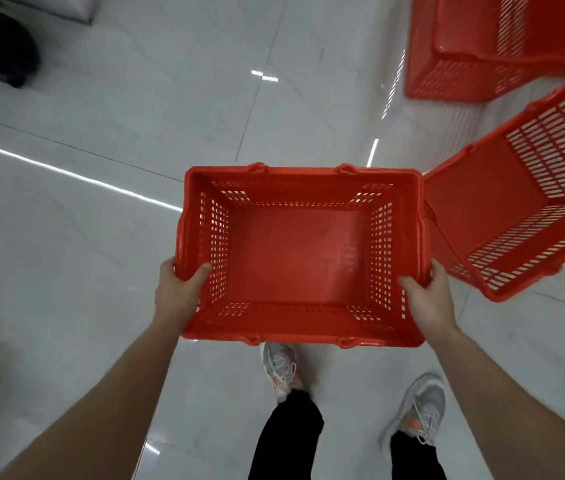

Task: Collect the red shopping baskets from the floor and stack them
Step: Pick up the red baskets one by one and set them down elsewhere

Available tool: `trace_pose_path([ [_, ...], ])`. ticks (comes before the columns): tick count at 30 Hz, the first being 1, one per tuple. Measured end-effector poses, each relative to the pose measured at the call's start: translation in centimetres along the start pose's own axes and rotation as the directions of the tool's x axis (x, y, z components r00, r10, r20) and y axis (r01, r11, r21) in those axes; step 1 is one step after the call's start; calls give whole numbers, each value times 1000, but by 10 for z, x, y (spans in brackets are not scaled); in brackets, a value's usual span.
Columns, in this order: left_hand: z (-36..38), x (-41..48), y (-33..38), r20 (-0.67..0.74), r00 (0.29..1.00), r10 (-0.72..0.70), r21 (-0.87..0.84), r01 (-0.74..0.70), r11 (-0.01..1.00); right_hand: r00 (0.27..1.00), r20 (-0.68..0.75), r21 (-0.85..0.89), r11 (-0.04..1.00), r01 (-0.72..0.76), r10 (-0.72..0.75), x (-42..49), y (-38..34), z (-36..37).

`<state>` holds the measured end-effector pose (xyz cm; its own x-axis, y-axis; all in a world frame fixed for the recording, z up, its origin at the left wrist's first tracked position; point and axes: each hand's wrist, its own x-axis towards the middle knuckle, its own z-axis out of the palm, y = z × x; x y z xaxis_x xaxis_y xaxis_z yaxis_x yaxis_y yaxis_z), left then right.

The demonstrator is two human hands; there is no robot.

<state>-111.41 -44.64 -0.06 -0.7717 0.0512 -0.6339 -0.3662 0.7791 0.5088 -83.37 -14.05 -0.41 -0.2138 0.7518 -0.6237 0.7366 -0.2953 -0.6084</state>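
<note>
Centre of frame: one red basket [300, 254], open side up, nothing in it, held off the floor [76, 220] above the person's shoes.

Left hand [179, 294] clamps the basket's left rim near the lower corner, thumb hooked inside over the edge, fingers wrapped on the outer wall. Right hand [428, 297] does the same on the right rim: thumb inside, fingers outside. Both closed firmly on the rim, both forearms bare, coming in from the lower corners of the frame.

Handles look folded down along the long sides; hinge lugs show on the top and bottom rims. Slotted side walls, solid base.

Right edge, mid-height: a second basket [523, 199], tipped on its side, its base facing the camera. It sits just beside the held basket's right rim; cannot tell if they touch.

Upper right corner: more baskets [482, 39], one nested in another, partly cut off by the frame edge. Count unclear.

Floor is glossy pale tile with grey joint lines and streaks of reflected ceiling light.

Bottom centre: two grey shoes with orange accents, left shoe [283, 370] and right shoe [419, 410], black trousers above them.

Upper left corner: a dark rounded object [4, 53], blurred, can't identify. Lower left edge: a sliver of something brown, also unclear.
</note>
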Motion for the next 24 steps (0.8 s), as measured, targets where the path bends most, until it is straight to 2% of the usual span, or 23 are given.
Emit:
trace_pose_path([
  [3,0,5,-13,107,993,-57,41,53,998,996,71,-42,998,-50,53,-1,12,5],
  [7,2,-5,-27,172,979,-110,194,76,978,992,105,-185,982,-47,67,-6,19,8],
  [9,8,-12,-31,193,976,-98,183,62,981,990,125,-253,967,-34,68,-6,22,12],
  [12,18,-15,-32,158,986,-60,121,41,992,991,128,-185,983,-24,48,-4,25,17],
  [16,22,-4,-24,127,992,12,101,-25,995,993,96,-134,987,87,-74,22,3,21],
  [21,23,12,-3,108,991,79,42,-84,996,966,102,-279,925,259,-239,85,-69,38],
  [24,28,5,4,105,993,60,118,-73,990,926,120,-397,837,376,-358,100,-115,35],
])
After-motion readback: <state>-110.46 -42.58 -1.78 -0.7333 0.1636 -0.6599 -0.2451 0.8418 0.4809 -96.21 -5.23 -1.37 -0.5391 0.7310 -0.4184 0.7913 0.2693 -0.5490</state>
